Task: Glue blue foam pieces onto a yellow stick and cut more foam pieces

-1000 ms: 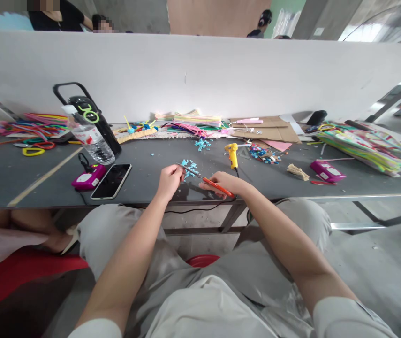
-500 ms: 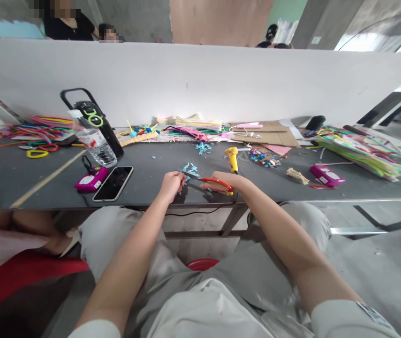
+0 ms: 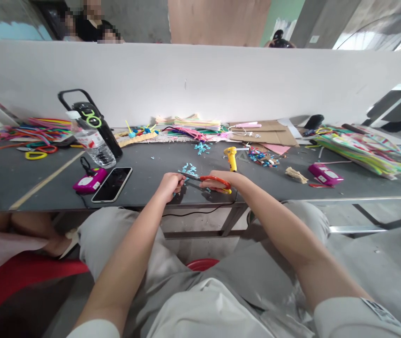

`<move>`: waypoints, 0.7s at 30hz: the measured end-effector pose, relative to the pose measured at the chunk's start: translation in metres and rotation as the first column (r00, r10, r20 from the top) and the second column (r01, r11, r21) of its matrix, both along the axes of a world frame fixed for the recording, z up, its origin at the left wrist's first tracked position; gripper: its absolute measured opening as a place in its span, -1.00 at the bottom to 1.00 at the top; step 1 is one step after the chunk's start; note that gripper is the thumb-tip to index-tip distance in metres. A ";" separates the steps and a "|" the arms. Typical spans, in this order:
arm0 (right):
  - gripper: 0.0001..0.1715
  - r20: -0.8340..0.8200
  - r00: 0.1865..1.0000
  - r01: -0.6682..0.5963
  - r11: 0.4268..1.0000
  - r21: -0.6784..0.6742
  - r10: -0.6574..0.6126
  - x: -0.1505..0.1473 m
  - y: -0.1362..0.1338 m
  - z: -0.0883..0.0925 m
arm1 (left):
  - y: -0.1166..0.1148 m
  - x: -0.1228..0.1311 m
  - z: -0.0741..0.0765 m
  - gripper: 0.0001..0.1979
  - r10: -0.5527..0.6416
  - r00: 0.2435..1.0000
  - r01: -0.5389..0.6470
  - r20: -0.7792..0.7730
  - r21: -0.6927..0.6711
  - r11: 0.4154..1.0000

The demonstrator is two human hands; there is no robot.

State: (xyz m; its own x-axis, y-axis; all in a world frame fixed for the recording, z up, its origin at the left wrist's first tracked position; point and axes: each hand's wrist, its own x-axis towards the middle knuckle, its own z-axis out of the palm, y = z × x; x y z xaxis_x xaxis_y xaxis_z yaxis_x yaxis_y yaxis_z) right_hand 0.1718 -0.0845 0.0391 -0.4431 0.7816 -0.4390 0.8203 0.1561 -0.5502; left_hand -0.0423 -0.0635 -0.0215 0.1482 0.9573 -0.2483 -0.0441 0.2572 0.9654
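Observation:
The red-and-yellow-handled scissors [image 3: 217,180] are in my right hand [image 3: 211,186], whose fingers wrap round the handles. Their dark blades point left and reach the fingertips of my left hand [image 3: 169,186]. That hand is closed in a pinch; a bit of blue shows at its fingers, mostly hidden, likely a thin blue piece. Small light-blue cut pieces [image 3: 189,169] lie scattered on the table just beyond the blades, and a second little heap of blue pieces [image 3: 202,148] sits farther back. Behind my right hand stands a yellow glue gun [image 3: 231,158].
On the left are a phone [image 3: 112,184], a purple box [image 3: 89,181], a water bottle [image 3: 96,145] and a black flask [image 3: 107,134]. Colourful bits [image 3: 263,157], another purple box [image 3: 326,174] and bundled pipe cleaners [image 3: 358,148] lie right. A white partition [image 3: 186,84] closes the back.
Both hands and the scissors keep almost the same place; the blades look slightly more closed. The view has shifted a little. People beyond the partition have moved.

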 end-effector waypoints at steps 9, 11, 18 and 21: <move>-0.47 0.090 0.996 -0.001 0.999 -0.034 0.004 -0.004 0.005 -0.002 | 0.004 -0.001 0.003 -0.89 -0.029 1.000 0.030 0.013 -0.079 0.996; -0.46 0.091 0.996 -0.008 0.999 -0.038 0.012 -0.004 0.006 -0.004 | 0.004 -0.002 0.005 -0.88 -0.040 0.999 0.042 0.019 -0.098 0.994; -0.46 0.100 0.992 0.066 0.994 0.084 -0.075 -0.005 0.007 -0.015 | 0.003 -0.006 0.007 -0.86 -0.097 0.994 0.101 0.043 -0.131 0.986; -0.46 0.084 0.986 0.138 0.989 0.047 -0.141 -0.006 0.006 -0.019 | 0.001 -0.006 0.006 -0.85 -0.099 0.994 0.104 0.045 -0.107 0.989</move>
State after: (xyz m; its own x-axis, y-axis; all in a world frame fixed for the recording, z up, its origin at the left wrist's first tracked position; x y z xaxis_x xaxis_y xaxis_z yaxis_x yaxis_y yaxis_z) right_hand 0.1657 -0.0787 0.0205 -0.2903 0.8513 -0.4372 0.8799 0.0578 -0.4716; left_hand -0.0486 -0.0626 -0.0153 0.2548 0.9043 -0.3426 -0.0498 0.3661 0.9292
